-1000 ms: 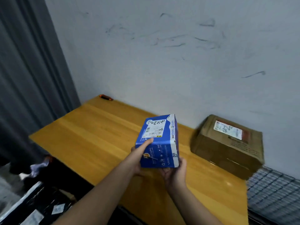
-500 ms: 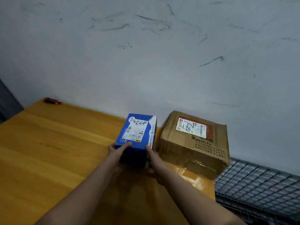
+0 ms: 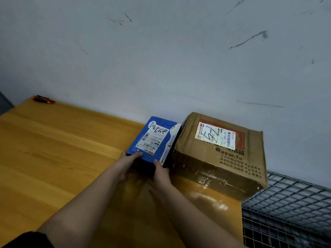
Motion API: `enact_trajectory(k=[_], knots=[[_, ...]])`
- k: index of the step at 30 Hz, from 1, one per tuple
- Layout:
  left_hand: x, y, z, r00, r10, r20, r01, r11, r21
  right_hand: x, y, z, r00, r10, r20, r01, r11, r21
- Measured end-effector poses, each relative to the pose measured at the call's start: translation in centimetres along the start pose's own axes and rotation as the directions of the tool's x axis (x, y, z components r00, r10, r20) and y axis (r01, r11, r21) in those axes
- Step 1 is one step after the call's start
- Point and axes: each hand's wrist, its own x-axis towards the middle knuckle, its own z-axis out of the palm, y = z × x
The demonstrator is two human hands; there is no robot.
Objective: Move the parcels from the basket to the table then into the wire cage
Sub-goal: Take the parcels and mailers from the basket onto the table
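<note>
A blue parcel point(image 3: 155, 141) with a white label rests on the wooden table point(image 3: 59, 149), close against the left side of a brown cardboard parcel point(image 3: 220, 154). My left hand point(image 3: 128, 163) grips the blue parcel's near left corner, thumb on its top edge. My right hand point(image 3: 161, 173) holds the near right corner, thumb up along the side. The wire cage point(image 3: 290, 206) stands just past the table's right end, below table level. The basket is out of view.
A grey scuffed wall point(image 3: 179, 59) runs directly behind the table and both parcels. A small orange and black tool point(image 3: 43, 99) lies at the table's far left corner. Bare wood stretches left of the blue parcel.
The blue parcel went from being held in the air above the table to sitting on it beside the brown parcel. Both hands stayed on it, and my view swung right.
</note>
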Motion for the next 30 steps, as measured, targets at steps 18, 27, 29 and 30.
enact_trajectory(k=[18, 27, 29, 30], knots=[[-1.9, -1.5, 2.1, 0.999, -0.028, 0.019, 0.03, 0.993, -0.113, -5.8, -3.3, -0.7, 0.992, 0.111, 0.052, -0.121, 0.956, 0.266], [-8.5, -2.6, -7.8, 0.966, 0.165, -0.2, -0.142, 0.982, 0.123, -10.6, -0.3, 0.1, 0.978, -0.087, 0.187, 0.158, 0.899, -0.408], [-10.9, -3.1, -11.6, 0.942, 0.235, -0.24, -0.196, 0.965, 0.175, -12.7, 1.0, 1.8, 0.936, -0.178, 0.303, 0.33, 0.742, -0.583], [-12.2, -3.6, -13.6, 0.93, 0.258, -0.262, -0.21, 0.958, 0.197, -13.8, 1.9, 3.0, 0.908, -0.205, 0.366, 0.407, 0.645, -0.647]])
